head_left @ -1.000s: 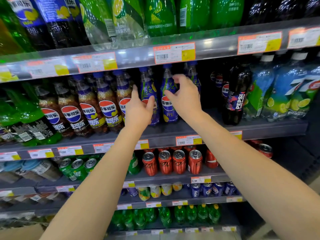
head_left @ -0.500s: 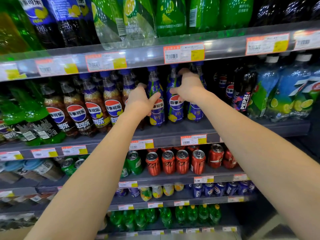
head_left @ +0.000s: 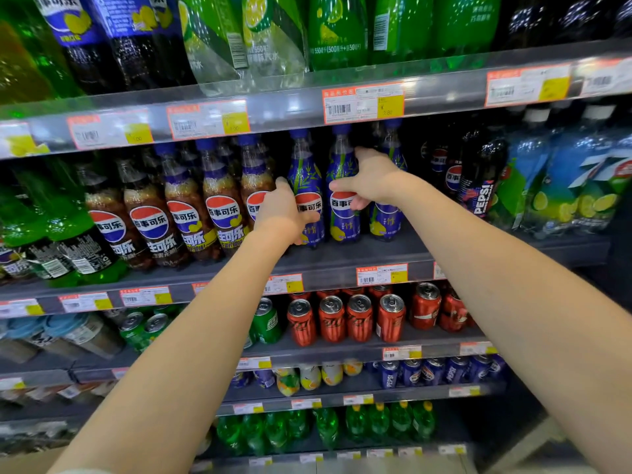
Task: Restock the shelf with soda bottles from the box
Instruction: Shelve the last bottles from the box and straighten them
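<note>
Three blue bamboo-print Pepsi bottles stand side by side on the middle shelf [head_left: 342,260]. My left hand [head_left: 282,213] wraps the left bottle [head_left: 304,179], thumb across its label and fingers behind its left side. Around the middle bottle [head_left: 343,224] my right hand [head_left: 371,176] closes at label height, thumb in front and fingers reaching behind between it and the right bottle [head_left: 386,224]. All three bottles are upright on the shelf. A strip of the cardboard box [head_left: 24,460] shows at the bottom left corner.
Brown Pepsi bottles [head_left: 184,213] crowd the shelf left of my left hand; black Pepsi [head_left: 482,179] and 7up bottles [head_left: 581,186] stand to the right. The upper shelf rail with price tags [head_left: 362,102] hangs just above the caps. Red cans [head_left: 359,318] line the shelf below.
Both hands have pushed further into the shelf and closed around the blue bottles. The view has shifted closer to the shelf.
</note>
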{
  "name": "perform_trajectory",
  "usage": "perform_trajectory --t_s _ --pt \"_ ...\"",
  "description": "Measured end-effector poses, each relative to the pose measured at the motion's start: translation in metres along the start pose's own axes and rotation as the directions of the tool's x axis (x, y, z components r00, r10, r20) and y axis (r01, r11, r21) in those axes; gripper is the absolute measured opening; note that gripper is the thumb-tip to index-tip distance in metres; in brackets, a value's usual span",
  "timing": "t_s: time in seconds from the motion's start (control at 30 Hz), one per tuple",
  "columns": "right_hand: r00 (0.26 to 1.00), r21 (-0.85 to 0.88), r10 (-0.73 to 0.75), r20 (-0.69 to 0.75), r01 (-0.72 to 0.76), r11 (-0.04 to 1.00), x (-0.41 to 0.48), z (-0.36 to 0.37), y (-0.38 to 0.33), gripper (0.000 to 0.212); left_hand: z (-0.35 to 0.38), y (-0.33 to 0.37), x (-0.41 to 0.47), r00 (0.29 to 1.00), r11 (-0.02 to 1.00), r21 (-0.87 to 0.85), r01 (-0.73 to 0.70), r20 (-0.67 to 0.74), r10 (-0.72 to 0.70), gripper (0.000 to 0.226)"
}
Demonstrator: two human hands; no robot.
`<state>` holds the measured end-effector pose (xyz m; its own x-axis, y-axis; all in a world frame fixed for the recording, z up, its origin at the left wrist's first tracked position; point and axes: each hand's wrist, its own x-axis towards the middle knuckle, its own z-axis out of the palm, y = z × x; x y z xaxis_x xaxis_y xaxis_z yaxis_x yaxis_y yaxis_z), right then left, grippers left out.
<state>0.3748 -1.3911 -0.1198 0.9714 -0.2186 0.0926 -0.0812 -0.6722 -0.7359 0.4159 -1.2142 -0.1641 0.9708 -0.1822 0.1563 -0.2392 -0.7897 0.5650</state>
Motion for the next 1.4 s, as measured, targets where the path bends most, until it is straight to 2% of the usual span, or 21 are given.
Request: perform_trajectory --t_s 0.23,0.4,0.53,0.77,0.97,1.13,1.3,1.4 --pt "1.000 -0.009 0.005 0.021 -0.004 1.000 -0.005 -0.001 0.000 0.081 0.001 0.002 -0.002 1.000 1.000 -0.009 -0.001 -0.005 0.001 0.068" --pt "0.999 0.026 0.036 0.006 -0.037 0.999 -0.002 0.002 0.003 0.098 -0.001 0.007 -0.007 1.000 1.000 -0.001 0.014 0.019 -0.014 0.062" --pt "1.000 0.052 0.026 0.008 -0.026 0.998 -0.004 0.005 0.008 0.105 -0.005 0.011 -0.010 1.000 1.000 -0.022 0.018 0.021 -0.017 0.068" --pt "0.998 -0.030 0.051 -0.029 -0.052 0.998 -0.005 0.012 0.012 0.098 -0.014 0.018 -0.003 1.000 0.998 -0.061 0.026 -0.011 -0.027 0.058" --pt "0.999 -0.043 0.029 -0.031 -0.030 0.999 0.000 0.012 0.018 0.101 -0.019 0.011 0.007 0.997 0.991 -0.132 0.028 0.075 -0.018 0.034" --pt "0.998 0.036 0.053 -0.025 -0.052 0.998 -0.005 0.013 0.016 0.095 -0.023 0.010 0.011 0.992 0.993 -0.118 0.005 0.127 0.010 0.030" --pt "0.991 0.054 0.076 -0.110 -0.071 0.996 -0.016 0.014 0.006 0.090 -0.025 0.009 0.013 0.991 0.991 -0.132 0.025 0.130 -0.008 0.030" --pt "0.972 0.123 0.055 -0.229 -0.027 0.992 -0.024 0.010 -0.001 0.084 -0.026 0.010 0.009 0.992 0.990 -0.142 0.012 0.123 0.005 0.035"
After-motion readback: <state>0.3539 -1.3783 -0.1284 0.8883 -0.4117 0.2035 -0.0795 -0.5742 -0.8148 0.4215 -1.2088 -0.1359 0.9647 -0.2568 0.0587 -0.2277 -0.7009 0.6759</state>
